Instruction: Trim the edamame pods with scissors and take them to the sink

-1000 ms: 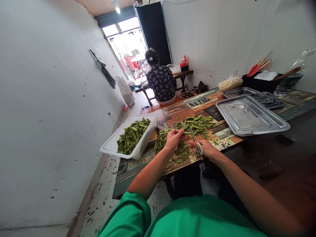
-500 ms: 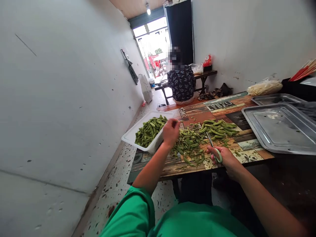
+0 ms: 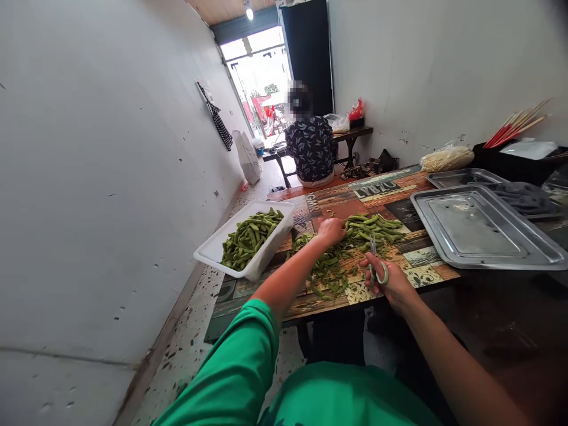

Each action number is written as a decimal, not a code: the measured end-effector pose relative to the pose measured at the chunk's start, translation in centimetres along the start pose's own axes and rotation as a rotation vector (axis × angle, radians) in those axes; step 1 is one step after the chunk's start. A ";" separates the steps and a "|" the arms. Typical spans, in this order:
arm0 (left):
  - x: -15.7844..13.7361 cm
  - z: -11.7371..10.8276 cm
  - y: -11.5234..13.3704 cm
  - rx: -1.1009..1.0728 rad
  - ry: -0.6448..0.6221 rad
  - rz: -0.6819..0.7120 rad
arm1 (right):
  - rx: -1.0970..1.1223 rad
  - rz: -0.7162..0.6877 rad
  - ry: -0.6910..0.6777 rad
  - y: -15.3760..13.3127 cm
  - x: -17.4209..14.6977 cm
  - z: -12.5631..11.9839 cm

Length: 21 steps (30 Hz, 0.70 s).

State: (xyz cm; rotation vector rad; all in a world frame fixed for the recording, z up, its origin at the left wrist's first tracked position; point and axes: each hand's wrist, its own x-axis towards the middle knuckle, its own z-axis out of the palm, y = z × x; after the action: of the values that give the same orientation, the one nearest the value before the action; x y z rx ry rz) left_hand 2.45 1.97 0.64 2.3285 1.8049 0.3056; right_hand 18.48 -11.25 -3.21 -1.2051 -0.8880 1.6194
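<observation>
My left hand reaches over the table to the left end of a pile of whole green soybean pods. Its fingertips are bent down and out of sight, so any pod in them is hidden. My right hand is closed around scissors with pale green handles, the blades pointing away from me toward the pods. Trimmed bits and scraps lie scattered beneath and in front of my left hand. To the left, a white plastic tub stands tilted in view, holding many pods.
Metal trays occupy the table's right side, one with dark cloth. Behind them are a bag of skewers and a black box with red-ended sticks. A person sits at a farther table, facing away.
My left hand has moved right, from beside the tub to the pod pile. The scissors in my right hand now point more upright. The view has turned slightly right.
</observation>
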 end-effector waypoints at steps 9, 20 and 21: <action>-0.3 0.9 -0.5 -0.276 0.070 0.034 | -0.046 0.014 -0.040 -0.3 0.1 0.2; -6.4 -0.3 -0.7 -0.910 -0.140 0.003 | -0.497 -0.084 -0.053 -1.1 -0.6 -0.1; -6.5 -0.4 -0.7 -0.934 -0.147 0.001 | -0.497 -0.086 -0.068 -1.1 -0.6 -0.2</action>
State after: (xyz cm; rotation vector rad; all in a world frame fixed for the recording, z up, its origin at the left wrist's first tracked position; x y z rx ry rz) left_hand 0.14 -4.18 0.50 1.6247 1.1915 0.7556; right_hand 19.03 -11.38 -2.05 -1.4250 -1.4229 1.4187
